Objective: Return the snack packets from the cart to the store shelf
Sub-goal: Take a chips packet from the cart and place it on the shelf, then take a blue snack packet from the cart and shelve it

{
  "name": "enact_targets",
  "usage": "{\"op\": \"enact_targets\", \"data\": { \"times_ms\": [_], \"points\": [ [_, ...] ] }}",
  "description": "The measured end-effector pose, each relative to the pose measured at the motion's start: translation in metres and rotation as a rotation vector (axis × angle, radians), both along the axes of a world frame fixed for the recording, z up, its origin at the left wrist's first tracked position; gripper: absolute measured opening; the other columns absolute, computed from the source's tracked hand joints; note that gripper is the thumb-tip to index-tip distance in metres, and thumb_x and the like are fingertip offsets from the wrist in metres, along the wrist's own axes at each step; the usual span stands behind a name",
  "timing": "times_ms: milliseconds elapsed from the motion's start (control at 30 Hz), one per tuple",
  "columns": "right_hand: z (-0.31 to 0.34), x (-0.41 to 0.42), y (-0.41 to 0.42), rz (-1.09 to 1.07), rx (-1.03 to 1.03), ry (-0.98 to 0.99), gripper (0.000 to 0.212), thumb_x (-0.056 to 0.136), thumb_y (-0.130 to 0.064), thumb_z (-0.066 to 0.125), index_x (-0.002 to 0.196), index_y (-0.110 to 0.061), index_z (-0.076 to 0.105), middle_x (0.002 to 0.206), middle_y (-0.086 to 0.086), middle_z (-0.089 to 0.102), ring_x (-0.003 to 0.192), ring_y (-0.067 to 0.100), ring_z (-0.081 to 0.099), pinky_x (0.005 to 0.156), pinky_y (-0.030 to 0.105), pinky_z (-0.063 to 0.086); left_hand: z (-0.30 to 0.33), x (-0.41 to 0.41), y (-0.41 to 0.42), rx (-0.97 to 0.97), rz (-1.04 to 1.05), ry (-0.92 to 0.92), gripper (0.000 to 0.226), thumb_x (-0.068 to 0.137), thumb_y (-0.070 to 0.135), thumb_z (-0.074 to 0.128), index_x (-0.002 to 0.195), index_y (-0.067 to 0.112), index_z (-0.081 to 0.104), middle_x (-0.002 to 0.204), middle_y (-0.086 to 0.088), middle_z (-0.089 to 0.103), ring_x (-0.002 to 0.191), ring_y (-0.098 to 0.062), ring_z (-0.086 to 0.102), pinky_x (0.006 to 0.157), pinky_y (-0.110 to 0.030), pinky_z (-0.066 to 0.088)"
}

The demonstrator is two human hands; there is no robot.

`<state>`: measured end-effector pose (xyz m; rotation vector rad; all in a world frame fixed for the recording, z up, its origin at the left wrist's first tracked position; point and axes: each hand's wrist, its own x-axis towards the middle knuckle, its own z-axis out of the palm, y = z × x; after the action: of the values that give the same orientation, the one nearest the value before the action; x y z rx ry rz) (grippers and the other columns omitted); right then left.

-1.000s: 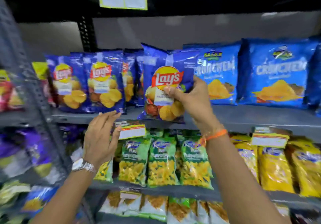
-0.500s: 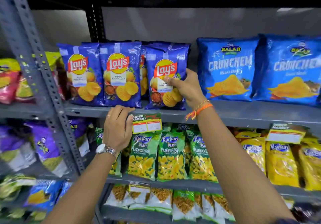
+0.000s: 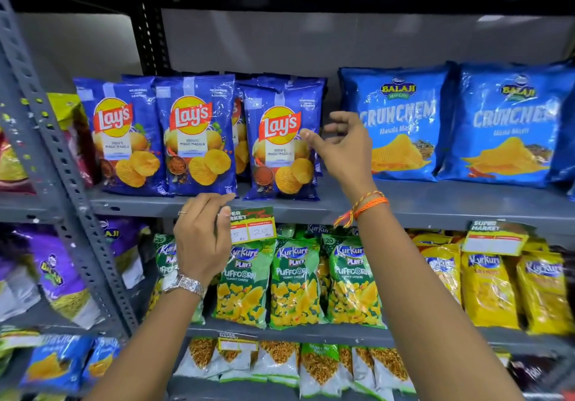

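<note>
At the far left a grey slotted upright (image 3: 46, 158) frames the bay, with purple packets (image 3: 59, 276) on the lower tier beside it. On the grey shelf (image 3: 435, 201) two blue Lay's packets (image 3: 124, 139) stand upright side by side, and just right of them, across a narrow gap, stands a third Lay's packet (image 3: 281, 148), its base on the shelf near the front lip and more packets stacked behind it. The left hand (image 3: 202, 239) hovers below the shelf edge in front of a price tag (image 3: 253, 224), fingers loosely curled and holding nothing. The right hand (image 3: 345, 151) sits just beside the third packet's right edge, thumb and fingers spread apart with nothing between them; I can't tell whether the thumb tip touches the wrapper. Further right stand two Balaji Crunchem packets (image 3: 401, 123), and green Kurkure packets (image 3: 295, 279) fill the tier below. To my eye this packet is placed and free-standing, so that return looks done. The cart is out of view, so I cannot say how many packets are left to bring over
</note>
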<state>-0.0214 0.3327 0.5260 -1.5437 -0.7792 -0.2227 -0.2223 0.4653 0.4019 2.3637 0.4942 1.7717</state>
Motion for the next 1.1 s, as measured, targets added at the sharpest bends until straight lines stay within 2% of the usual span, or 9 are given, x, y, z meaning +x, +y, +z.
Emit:
{"op": "enact_targets", "data": {
  "times_ms": [67,133,267,433,567,733,867,967,1100],
  "points": [
    [-0.005,0.006,-0.014,-0.001,0.078,-0.036,0.056,0.078,-0.031,0.085,0.123,-0.013,0.057,0.093,-0.007,0.063,0.081,0.02,0.065,0.076,0.034,0.059,0.004,0.011,-0.018,0.015,-0.045,0.005,0.039,0.102,0.024,0.041,0.113,0.006,0.074,0.106,-0.01,0.072,0.098,-0.024,0.061,0.086,-0.033,0.044],
    [-0.01,0.009,-0.031,-0.007,0.133,-0.059,0.046,0.081,-0.024,0.082,0.12,-0.014,0.058,0.095,-0.004,0.066,0.083,0.022,0.068,0.073,0.029,0.058,0.006,0.024,-0.039,0.012,-0.094,0.014,0.039,0.101,0.025,0.042,0.115,0.006,0.073,0.11,-0.01,0.072,0.104,-0.023,0.061,0.093,-0.034,0.044],
    [-0.029,0.03,-0.08,-0.045,0.165,-0.088,0.036,0.084,-0.017,0.078,0.113,-0.019,0.058,0.093,-0.006,0.065,0.077,0.017,0.065,0.062,0.02,0.05,-0.002,0.059,-0.092,0.044,-0.243,0.093,0.041,0.102,0.028,0.043,0.12,0.005,0.071,0.118,-0.009,0.071,0.114,-0.023,0.061,0.103,-0.035,0.045],
    [-0.069,0.065,-0.178,-0.204,0.156,-0.087,0.029,0.086,-0.012,0.075,0.108,-0.022,0.058,0.09,-0.007,0.065,0.07,-0.005,0.058,0.061,0.012,0.047,-0.04,0.117,-0.169,0.059,-0.464,0.237,0.038,0.1,0.025,0.047,0.123,0.004,0.07,0.127,-0.009,0.068,0.122,-0.024,0.06,0.112,-0.04,0.043],
    [-0.123,0.091,-0.277,-0.375,0.117,0.001,0.027,0.086,-0.014,0.075,0.106,-0.022,0.058,0.09,-0.001,0.068,0.071,0.003,0.06,0.062,0.016,0.049,-0.091,0.161,-0.243,0.045,-0.623,0.401,0.045,0.105,0.033,0.041,0.128,0.004,0.066,0.135,-0.009,0.065,0.13,-0.024,0.055,0.116,-0.04,0.04],
    [-0.23,0.113,-0.408,-0.605,0.093,0.229,0.023,0.085,-0.016,0.072,0.1,-0.029,0.061,0.089,0.007,0.07,0.076,0.016,0.065,0.069,0.032,0.054,-0.186,0.202,-0.341,0.013,-0.828,0.633,0.043,0.101,0.031,0.048,0.132,0.006,0.064,0.136,-0.01,0.064,0.133,-0.025,0.053,0.121,-0.035,0.032],
    [-0.337,0.113,-0.487,-0.764,0.028,0.465,0.023,0.079,-0.016,0.071,0.1,-0.009,0.064,0.085,0.002,0.068,0.07,0.003,0.063,0.068,0.025,0.053,-0.268,0.218,-0.403,0.017,-0.955,0.834,0.045,0.099,0.032,0.049,0.132,0.004,0.064,0.134,-0.012,0.064,0.131,-0.026,0.053,0.119,-0.038,0.033],
    [-0.424,0.104,-0.52,-0.809,-0.036,0.685,0.034,0.073,-0.023,0.081,0.099,-0.017,0.061,0.09,0.003,0.068,0.075,0.018,0.064,0.072,0.038,0.055,-0.318,0.219,-0.429,0.037,-1.014,0.96,0.046,0.099,0.033,0.049,0.13,0.002,0.064,0.132,-0.014,0.065,0.129,-0.026,0.05,0.121,-0.034,0.026],
    [-0.528,0.09,-0.536,-0.814,0.006,0.997,0.044,0.065,-0.008,0.088,0.091,-0.023,0.056,0.09,0.005,0.061,0.088,0.028,0.061,0.089,0.06,0.055,-0.365,0.221,-0.444,0.048,-1.054,1.123,0.052,0.104,0.041,0.04,0.132,0.004,0.062,0.134,-0.014,0.063,0.131,-0.03,0.052,0.119,-0.039,0.03]
  ]
}}
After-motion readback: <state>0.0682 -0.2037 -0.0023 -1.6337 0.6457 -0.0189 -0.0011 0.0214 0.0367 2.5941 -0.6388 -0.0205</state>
